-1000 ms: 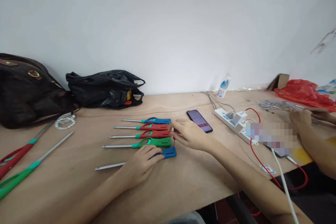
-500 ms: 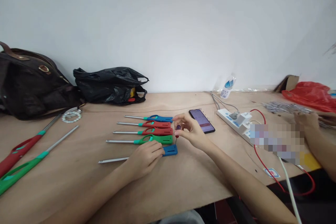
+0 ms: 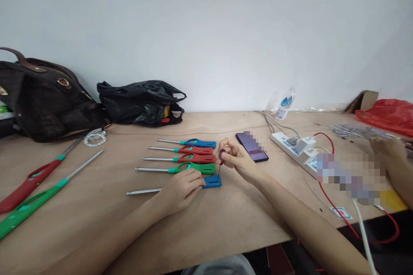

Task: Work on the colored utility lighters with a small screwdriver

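My left hand (image 3: 184,185) is closed over the middle of a blue long-necked lighter (image 3: 213,181) and presses it to the table. Its metal barrel points left; its trigger part is hidden under my fingers. My right hand (image 3: 237,161) pinches a small screwdriver (image 3: 222,153) with a dark purple-red handle. The thin shaft stands nearly upright, its tip on the end of the blue lighter's handle. Just beyond lie a green lighter (image 3: 200,168), two red lighters (image 3: 201,159) and another blue lighter (image 3: 206,144), side by side, barrels to the left.
At left lie another red lighter (image 3: 34,182), a green one (image 3: 35,200), a beaded bracelet (image 3: 94,138), a dark bag (image 3: 48,99) and a black plastic bag (image 3: 135,102). To the right are a phone (image 3: 253,147), power strip (image 3: 292,150), bottle (image 3: 285,105) and another person's hand (image 3: 389,148).
The view has shifted slightly, moving everything a little to the right. My right fingers have changed their grip on the screwdriver's handle, while its tip stays on the blue lighter.
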`<state>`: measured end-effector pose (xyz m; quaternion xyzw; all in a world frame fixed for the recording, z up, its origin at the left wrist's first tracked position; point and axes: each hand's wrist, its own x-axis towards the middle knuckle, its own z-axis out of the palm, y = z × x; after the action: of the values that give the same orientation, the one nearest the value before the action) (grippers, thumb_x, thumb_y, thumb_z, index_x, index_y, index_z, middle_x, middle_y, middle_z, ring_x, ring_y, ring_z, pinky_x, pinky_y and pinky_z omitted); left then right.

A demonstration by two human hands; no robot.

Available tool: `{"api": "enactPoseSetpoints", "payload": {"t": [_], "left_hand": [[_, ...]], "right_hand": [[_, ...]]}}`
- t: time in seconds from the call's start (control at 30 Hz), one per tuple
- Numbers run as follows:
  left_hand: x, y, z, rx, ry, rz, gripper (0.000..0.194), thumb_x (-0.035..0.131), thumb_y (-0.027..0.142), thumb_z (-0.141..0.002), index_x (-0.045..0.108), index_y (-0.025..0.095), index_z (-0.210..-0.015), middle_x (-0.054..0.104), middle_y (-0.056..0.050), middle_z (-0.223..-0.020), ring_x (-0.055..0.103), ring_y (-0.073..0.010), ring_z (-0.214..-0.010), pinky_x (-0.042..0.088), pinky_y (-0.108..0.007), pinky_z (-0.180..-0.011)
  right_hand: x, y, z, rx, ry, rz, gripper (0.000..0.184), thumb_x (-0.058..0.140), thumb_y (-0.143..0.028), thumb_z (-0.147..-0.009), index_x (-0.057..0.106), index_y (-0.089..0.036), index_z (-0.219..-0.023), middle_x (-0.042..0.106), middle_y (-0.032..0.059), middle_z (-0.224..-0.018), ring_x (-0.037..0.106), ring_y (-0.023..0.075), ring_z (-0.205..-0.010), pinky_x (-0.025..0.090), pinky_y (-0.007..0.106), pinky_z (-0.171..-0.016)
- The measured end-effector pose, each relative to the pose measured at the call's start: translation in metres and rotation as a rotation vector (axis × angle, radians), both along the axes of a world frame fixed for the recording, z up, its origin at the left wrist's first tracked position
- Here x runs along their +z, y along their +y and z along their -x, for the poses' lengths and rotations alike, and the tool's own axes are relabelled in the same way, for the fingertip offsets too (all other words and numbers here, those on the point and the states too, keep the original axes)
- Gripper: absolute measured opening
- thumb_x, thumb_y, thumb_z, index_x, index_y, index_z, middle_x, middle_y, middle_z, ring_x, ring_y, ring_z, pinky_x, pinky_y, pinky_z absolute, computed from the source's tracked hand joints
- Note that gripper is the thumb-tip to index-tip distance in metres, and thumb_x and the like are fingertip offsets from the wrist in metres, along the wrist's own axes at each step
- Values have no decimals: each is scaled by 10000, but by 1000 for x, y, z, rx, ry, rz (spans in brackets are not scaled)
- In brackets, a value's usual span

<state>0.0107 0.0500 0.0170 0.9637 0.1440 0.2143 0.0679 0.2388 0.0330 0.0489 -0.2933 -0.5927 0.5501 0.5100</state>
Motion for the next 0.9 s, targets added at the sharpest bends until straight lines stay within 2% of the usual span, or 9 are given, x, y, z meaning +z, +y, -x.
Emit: {"api": "enactPoseSetpoints", "payload": {"t": [0.07,0.17,0.23,0.33,0.4,0.5,0.67,0.8,0.9], "left_hand": [[0,-1,0,3,-2,3,232,357,127,-955,587,156,-962,590,-67,-910,511,-186,-842,402,-293,-737],[1,-1,0,3,-3,0,223,367,132,-954,588,158,-967,591,-68,-917,510,-189,-849,401,-295,-745],[1,-1,0,0,-2,4,226,364,130,-956,588,154,-972,590,-70,-919,510,-190,-852,401,-294,-745],[0,-1,1,-1,2,13,231,359,127,-957,588,150,-971,589,-70,-917,511,-190,-851,402,-294,-742],[-1,0,1,-1,0,14,230,360,128,-956,588,152,-969,590,-70,-915,512,-191,-850,402,-296,-742],[-1,0,2,-1,-4,18,229,360,135,-957,588,159,-977,594,-71,-921,514,-194,-856,402,-298,-746],[-1,0,2,-9,1,26,231,358,141,-960,587,165,-990,597,-70,-930,517,-193,-861,406,-298,-749],[0,1,2,-13,-1,24,233,359,144,-961,588,165,-999,599,-72,-931,519,-196,-868,410,-301,-751],[-1,1,3,-16,-6,22,228,365,133,-955,587,160,-1004,599,-73,-936,518,-197,-872,411,-303,-753]], "right_hand": [[-1,1,-1,9,-21,-5,286,575,-461,-863,481,-194,-897,585,-5,-746,303,67,-472,213,230,-461],[-1,1,-2,24,-1,-5,357,463,-536,-904,507,-181,-895,551,-10,-708,267,69,-461,220,238,-466],[0,0,-2,22,24,-13,341,519,-535,-880,481,-199,-918,525,-30,-658,299,81,-481,210,229,-465],[0,0,-2,6,20,-27,308,643,-448,-827,464,-212,-910,562,-24,-677,362,86,-516,197,222,-462],[-1,1,-2,-2,9,-30,276,606,-447,-854,505,-192,-877,584,-2,-726,339,70,-491,206,229,-459],[-1,2,-3,-4,22,-29,326,523,-487,-896,556,-167,-838,554,-2,-712,298,53,-460,222,237,-458],[0,0,-4,19,70,-23,270,707,-372,-789,516,-213,-894,567,-18,-699,447,93,-575,228,211,-461],[1,0,-5,49,35,-30,231,590,-403,-878,573,-173,-876,600,23,-787,360,61,-497,251,228,-460],[2,-1,-5,66,75,-26,256,563,-440,-889,565,-185,-908,556,-6,-706,359,72,-500,254,226,-460]]}}
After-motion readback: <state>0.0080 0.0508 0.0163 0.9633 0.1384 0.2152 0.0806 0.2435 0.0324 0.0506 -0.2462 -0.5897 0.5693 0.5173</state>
